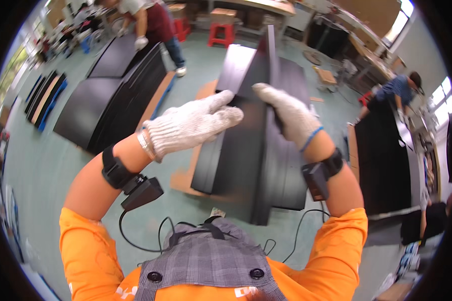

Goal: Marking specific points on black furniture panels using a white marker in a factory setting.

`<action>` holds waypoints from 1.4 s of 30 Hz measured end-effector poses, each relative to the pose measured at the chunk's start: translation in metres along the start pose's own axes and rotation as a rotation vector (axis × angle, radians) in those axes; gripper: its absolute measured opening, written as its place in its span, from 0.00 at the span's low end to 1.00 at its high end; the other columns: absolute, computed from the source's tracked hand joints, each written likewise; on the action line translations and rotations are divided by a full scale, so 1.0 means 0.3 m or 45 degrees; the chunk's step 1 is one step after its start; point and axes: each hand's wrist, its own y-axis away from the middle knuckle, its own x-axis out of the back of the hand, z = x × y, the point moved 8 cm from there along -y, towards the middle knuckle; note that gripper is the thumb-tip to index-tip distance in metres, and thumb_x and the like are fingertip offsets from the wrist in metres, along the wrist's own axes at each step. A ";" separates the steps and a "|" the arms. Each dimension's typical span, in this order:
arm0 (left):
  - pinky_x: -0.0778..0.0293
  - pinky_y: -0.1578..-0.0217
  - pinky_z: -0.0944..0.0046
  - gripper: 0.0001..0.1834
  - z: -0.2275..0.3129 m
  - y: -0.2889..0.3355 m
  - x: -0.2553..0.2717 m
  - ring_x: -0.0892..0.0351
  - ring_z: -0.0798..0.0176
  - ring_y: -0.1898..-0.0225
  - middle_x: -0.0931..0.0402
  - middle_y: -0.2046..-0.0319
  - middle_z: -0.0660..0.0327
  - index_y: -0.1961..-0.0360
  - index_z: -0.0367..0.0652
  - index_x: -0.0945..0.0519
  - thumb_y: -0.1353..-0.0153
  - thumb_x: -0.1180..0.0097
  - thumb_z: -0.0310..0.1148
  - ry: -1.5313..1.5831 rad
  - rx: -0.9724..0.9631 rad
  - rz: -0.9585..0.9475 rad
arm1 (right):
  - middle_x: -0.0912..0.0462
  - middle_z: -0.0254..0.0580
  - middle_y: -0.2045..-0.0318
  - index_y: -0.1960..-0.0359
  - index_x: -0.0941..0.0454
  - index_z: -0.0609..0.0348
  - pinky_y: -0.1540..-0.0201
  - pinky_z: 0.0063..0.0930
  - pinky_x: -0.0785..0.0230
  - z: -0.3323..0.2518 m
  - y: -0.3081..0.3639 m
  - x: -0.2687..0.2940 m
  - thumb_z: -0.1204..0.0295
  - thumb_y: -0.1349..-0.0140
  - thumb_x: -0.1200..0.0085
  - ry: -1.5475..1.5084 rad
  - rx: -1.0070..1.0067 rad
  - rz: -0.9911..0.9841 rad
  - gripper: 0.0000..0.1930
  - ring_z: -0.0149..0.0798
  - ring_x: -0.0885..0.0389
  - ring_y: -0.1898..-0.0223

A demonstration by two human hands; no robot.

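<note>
A long black panel [242, 145] stands tilted on its edge on a stack of dark flat panels [290, 173] in front of me. My left hand [196, 123], in a white knit glove, is raised at the panel's left side. Its fingers are stretched out and apart, and it holds nothing. Across the upper edge of the panel reaches my right hand [289, 113], also gloved, with its fingers extended. Whether it touches the panel is unclear, and its thumb is hidden. Both hands are slightly blurred.
Another stack of black panels [93, 110] lies to the left, near a person in a dark red apron [158, 22]. Brown cardboard [186, 183] shows under the middle stack. At right, a person in blue [394, 95] leans over a black-topped stack [384, 160]. Red stools [221, 34] stand behind.
</note>
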 end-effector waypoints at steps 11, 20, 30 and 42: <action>0.23 0.60 0.66 0.39 0.114 -0.256 -0.114 0.22 0.66 0.62 0.27 0.53 0.55 0.30 0.42 0.50 0.33 0.56 0.55 -0.049 -0.059 -0.012 | 0.29 0.61 0.49 0.42 0.39 0.65 0.51 0.36 0.29 0.115 -0.111 -0.009 0.52 0.35 0.54 0.031 0.293 -0.135 0.30 0.49 0.25 0.51; 0.25 0.53 0.62 0.39 0.182 -0.331 -0.107 0.22 0.54 0.51 0.28 0.46 0.44 0.30 0.52 0.45 0.38 0.55 0.57 -0.522 0.060 0.050 | 0.25 0.53 0.50 0.35 0.41 0.54 0.54 0.30 0.30 0.100 0.085 -0.005 0.50 0.38 0.54 -0.233 0.147 0.105 0.34 0.41 0.23 0.55; 0.32 0.45 0.56 0.41 0.174 -0.459 -0.029 0.27 0.42 0.45 0.32 0.41 0.44 0.30 0.50 0.46 0.45 0.52 0.49 -0.903 -0.144 0.305 | 0.23 0.52 0.68 0.29 0.64 0.64 0.68 0.29 0.33 0.055 0.141 -0.074 0.58 0.48 0.45 0.045 0.202 0.140 0.51 0.38 0.27 0.71; 0.29 0.52 0.52 0.43 0.170 -0.688 0.018 0.22 0.40 0.54 0.26 0.53 0.36 0.29 0.44 0.51 0.47 0.54 0.43 -0.837 -0.140 0.329 | 0.37 0.73 0.40 0.29 0.62 0.64 0.36 0.34 0.44 0.089 0.293 -0.066 0.48 0.42 0.54 0.252 0.086 0.158 0.48 0.58 0.37 0.37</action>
